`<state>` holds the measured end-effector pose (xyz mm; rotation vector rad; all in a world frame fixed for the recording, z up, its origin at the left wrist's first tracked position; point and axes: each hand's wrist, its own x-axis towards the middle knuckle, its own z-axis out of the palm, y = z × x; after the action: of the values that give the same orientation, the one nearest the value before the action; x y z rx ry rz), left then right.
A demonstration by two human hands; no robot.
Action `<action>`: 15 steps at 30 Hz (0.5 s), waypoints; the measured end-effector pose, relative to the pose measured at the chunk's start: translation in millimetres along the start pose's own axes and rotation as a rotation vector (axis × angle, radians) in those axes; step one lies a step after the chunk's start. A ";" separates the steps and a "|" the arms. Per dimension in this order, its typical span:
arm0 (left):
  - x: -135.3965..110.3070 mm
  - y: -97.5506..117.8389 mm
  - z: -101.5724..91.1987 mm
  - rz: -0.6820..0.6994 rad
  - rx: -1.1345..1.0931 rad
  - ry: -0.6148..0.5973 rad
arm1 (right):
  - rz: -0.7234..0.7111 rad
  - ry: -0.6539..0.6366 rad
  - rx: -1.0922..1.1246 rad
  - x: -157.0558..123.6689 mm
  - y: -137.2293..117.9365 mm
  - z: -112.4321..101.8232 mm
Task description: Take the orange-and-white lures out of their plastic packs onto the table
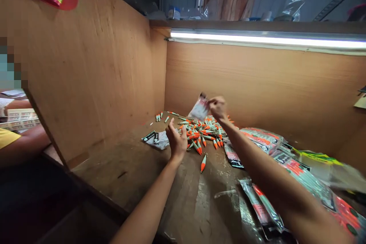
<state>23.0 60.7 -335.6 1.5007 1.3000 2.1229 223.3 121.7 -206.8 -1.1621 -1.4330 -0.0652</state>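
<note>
My right hand (219,106) is raised over the heap and pinches a small clear plastic bag (199,109), both slightly blurred by motion. Below it lies a pile of fishing lures (210,126), pale green with orange ends. My left hand (176,143) is held up at the near left side of the pile, thumb and fingers apart, with nothing seen in it. Just left of that hand, a clear packet with a black header (155,138) rests on the table. One single lure (204,162) lies nearer to me, apart from the heap.
Filled lure packets (309,175) cover the right side of the wooden table (114,177), partly behind my right forearm. A plywood partition (114,65) rises at left; past it shows a person's arm (34,141). A lit tube lamp (257,39) runs under the shelf.
</note>
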 end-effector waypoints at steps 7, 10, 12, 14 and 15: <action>-3.7 2.7 0.6 0.013 0.048 -0.013 | 0.243 0.063 0.044 23.9 25.2 16.5; -5.9 12.5 -1.6 0.071 0.058 -0.052 | 0.380 -0.079 0.148 19.3 24.9 12.6; -8.8 19.5 -3.1 0.195 0.081 -0.142 | 0.415 -0.224 0.185 7.3 20.8 12.9; -12.4 21.7 -3.0 0.321 0.106 -0.283 | 0.406 -0.348 0.185 -9.3 15.2 12.4; -14.2 20.0 -2.0 0.352 0.127 -0.343 | 0.399 -0.402 0.182 -18.7 12.4 10.1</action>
<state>33.3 39.2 -329.6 2.1706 1.1284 1.8729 219.8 123.3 -231.1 -1.3350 -1.4842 0.5949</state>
